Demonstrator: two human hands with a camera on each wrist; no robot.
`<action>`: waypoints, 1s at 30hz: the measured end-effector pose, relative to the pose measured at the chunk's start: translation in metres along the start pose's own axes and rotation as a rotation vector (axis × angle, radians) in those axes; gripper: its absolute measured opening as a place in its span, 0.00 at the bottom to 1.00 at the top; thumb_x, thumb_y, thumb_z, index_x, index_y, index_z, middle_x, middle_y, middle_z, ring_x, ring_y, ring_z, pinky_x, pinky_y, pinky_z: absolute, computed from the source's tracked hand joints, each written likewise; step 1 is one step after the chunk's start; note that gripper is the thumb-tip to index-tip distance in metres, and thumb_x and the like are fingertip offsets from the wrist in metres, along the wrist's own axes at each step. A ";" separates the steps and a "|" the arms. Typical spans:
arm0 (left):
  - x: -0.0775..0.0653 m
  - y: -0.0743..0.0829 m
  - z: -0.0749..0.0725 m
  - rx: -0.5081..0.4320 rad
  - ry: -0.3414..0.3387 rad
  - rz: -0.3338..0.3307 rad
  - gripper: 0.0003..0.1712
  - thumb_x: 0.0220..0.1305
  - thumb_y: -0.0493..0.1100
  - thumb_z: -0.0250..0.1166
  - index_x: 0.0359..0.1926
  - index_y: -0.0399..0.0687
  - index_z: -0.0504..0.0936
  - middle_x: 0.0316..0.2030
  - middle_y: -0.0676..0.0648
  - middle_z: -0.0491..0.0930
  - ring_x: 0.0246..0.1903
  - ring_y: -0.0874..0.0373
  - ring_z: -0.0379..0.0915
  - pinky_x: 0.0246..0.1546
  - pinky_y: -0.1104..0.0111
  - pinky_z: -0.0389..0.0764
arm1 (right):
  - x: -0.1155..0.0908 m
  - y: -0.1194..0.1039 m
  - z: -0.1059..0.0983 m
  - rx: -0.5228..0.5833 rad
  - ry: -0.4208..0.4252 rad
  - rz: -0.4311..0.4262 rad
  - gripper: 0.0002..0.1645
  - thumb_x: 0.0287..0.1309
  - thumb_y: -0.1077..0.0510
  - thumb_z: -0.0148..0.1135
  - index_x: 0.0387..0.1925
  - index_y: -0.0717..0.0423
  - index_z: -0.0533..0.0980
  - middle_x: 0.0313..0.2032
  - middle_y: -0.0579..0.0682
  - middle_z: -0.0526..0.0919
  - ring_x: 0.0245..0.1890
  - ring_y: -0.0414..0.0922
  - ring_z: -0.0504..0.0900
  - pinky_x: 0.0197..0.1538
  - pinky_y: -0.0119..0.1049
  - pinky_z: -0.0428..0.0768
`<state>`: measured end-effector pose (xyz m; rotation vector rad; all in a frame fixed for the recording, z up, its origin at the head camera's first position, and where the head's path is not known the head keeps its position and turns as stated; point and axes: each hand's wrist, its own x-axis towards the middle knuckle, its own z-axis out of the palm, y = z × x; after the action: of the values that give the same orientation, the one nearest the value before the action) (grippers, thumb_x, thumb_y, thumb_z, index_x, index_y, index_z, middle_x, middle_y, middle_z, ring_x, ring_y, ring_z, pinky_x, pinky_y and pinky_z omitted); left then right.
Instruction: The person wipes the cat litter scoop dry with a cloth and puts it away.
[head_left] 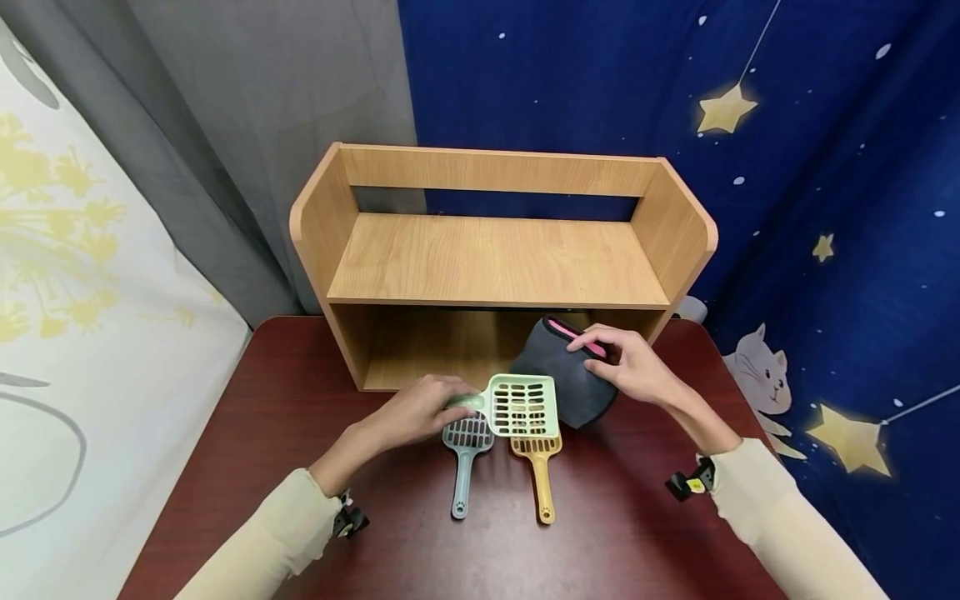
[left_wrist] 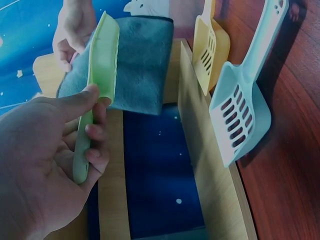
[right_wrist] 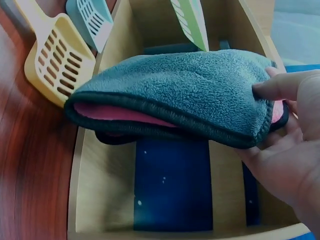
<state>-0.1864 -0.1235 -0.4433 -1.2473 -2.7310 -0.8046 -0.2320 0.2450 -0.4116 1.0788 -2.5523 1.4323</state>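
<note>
My left hand [head_left: 423, 408] grips the handle of a pale green slotted litter scoop [head_left: 523, 406], its thumb along the top. The scoop is held up over the table and points right. My right hand [head_left: 626, 362] pinches the edge of a folded grey cloth [right_wrist: 175, 92], which has a black border and pink inside. In the head view the cloth hangs before the right half of the shelf's lower opening. Below the green scoop lie a blue litter scoop [head_left: 465, 454] and a yellow litter scoop [head_left: 540, 467], handles toward me, their heads partly covered by it in this view.
A two-level wooden shelf [head_left: 498, 262] stands at the back of the dark red table [head_left: 637, 525]. Behind it hang a grey curtain [head_left: 277, 75] and a blue starry curtain [head_left: 570, 83]. A white patterned cloth [head_left: 82, 275] borders the table's left side.
</note>
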 end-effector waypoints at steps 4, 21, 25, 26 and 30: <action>0.001 0.001 0.000 -0.009 -0.016 0.012 0.18 0.73 0.43 0.69 0.58 0.40 0.87 0.49 0.46 0.88 0.48 0.55 0.86 0.52 0.58 0.84 | 0.013 0.004 0.009 0.081 -0.042 -0.001 0.18 0.63 0.75 0.67 0.50 0.57 0.86 0.48 0.56 0.86 0.49 0.44 0.78 0.49 0.29 0.76; 0.006 0.008 0.004 -0.045 -0.040 0.018 0.16 0.73 0.43 0.70 0.57 0.43 0.88 0.48 0.49 0.88 0.45 0.60 0.84 0.49 0.62 0.84 | 0.063 -0.005 0.036 0.099 -0.287 -0.061 0.12 0.67 0.67 0.67 0.47 0.50 0.88 0.47 0.49 0.86 0.57 0.49 0.79 0.63 0.37 0.74; 0.007 0.010 0.006 -0.050 -0.031 0.021 0.14 0.72 0.42 0.70 0.55 0.44 0.88 0.47 0.50 0.88 0.44 0.62 0.83 0.48 0.63 0.83 | 0.066 -0.007 0.039 0.121 -0.296 -0.041 0.14 0.67 0.68 0.67 0.46 0.49 0.89 0.47 0.50 0.86 0.57 0.50 0.78 0.59 0.37 0.76; 0.007 0.010 0.006 -0.045 -0.030 0.020 0.14 0.73 0.43 0.70 0.55 0.43 0.88 0.47 0.51 0.88 0.44 0.62 0.83 0.48 0.63 0.83 | 0.066 -0.007 0.039 0.118 -0.297 -0.036 0.14 0.67 0.68 0.67 0.46 0.49 0.89 0.47 0.49 0.86 0.57 0.50 0.78 0.59 0.37 0.76; 0.001 0.006 0.005 -0.041 -0.024 0.015 0.16 0.73 0.44 0.69 0.56 0.42 0.88 0.47 0.50 0.88 0.45 0.60 0.84 0.48 0.62 0.84 | 0.059 -0.004 0.031 0.093 -0.289 -0.028 0.14 0.67 0.68 0.67 0.46 0.48 0.88 0.47 0.48 0.87 0.56 0.49 0.79 0.62 0.36 0.75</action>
<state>-0.1816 -0.1173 -0.4444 -1.2926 -2.7339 -0.8542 -0.2654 0.1873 -0.4069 1.4267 -2.6645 1.5007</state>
